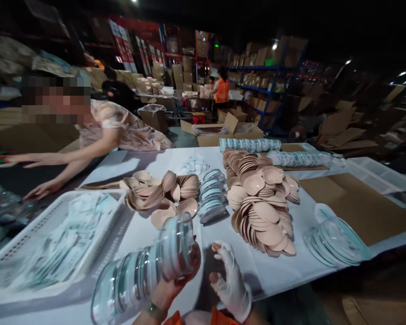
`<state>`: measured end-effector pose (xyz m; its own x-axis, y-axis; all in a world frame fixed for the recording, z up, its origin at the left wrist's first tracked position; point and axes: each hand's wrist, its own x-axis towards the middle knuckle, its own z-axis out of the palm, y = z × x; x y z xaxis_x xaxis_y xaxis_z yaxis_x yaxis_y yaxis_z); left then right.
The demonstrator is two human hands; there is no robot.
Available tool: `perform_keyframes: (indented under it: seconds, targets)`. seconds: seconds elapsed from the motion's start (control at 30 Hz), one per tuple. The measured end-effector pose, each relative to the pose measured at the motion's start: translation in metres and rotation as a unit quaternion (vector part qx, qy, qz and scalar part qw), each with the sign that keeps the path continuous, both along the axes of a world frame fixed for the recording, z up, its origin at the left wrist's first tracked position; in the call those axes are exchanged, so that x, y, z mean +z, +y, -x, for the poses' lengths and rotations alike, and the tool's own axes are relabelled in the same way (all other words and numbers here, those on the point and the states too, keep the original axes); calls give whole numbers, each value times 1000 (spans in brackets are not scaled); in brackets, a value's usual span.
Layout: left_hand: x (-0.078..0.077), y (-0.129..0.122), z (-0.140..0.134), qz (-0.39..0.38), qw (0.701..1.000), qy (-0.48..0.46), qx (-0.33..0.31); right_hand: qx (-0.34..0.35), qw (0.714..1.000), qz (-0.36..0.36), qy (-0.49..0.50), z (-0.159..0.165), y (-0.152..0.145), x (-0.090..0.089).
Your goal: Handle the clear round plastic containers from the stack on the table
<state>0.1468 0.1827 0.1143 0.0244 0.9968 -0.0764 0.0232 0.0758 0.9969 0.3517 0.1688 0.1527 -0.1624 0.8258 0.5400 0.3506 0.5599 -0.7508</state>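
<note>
- Left hand (176, 282): bare, curled around the near end of a long stack of clear round lids (142, 275). Stack lies on its side, running from the hand down to the lower left edge, above the table (149, 230).
- Right hand (230, 280): in a white glove, fingers loosely spread, holding nothing. Just beside the left hand, near the stack's end but apart from it.
- Table is covered in white. Behind the hands, a large heap of beige oval pads (260, 203) at centre right and a smaller heap of beige pads (162, 192) at centre left.
- Between the two heaps, a short row of clear lids (212, 194) stands on edge.
- Far edge of the table: two long rows of stacked lids (248, 144).
- Right: a fanned pile of clear lids (336, 241) beside a brown cardboard sheet (358, 205).
- Left: white slotted basket (23, 234) holding pale packets, blurred.
- Another person (122, 124) leans over the table's far left side, both arms stretched out to the left.
- Background: shelving with cartons, someone in an orange vest (222, 90).
</note>
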Motion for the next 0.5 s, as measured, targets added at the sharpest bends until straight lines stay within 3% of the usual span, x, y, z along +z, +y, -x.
perform_keyframes:
  seconds: [0.07, 0.13, 0.17, 0.27, 0.37, 0.43, 0.5]
  targets:
    - [0, -11, 15, 85, 978, -188, -4, 2, 999, -50, -5, 16, -9, 2]
    - [-3, -20, 26, 180, 916, -358, -4, -23, 998, -62, -10, 29, -10, -3]
    - [-6, -24, 29, 210, 898, -387, 7, -36, 998, -58, -5, 34, -8, -5]
    - [-15, -30, 35, 215, 937, -257, 97, -38, 998, -42, 22, 42, -4, -6]
    - [-17, -32, 36, 209, 957, -105, 169, -44, 995, -84, 18, 43, -6, 6]
    - [-17, -32, 37, 217, 960, -98, 149, -34, 990, -134, -17, 43, -10, 18]
    - [-20, -31, 38, 228, 959, -147, 89, 14, 983, -176, -49, 46, -14, 25]
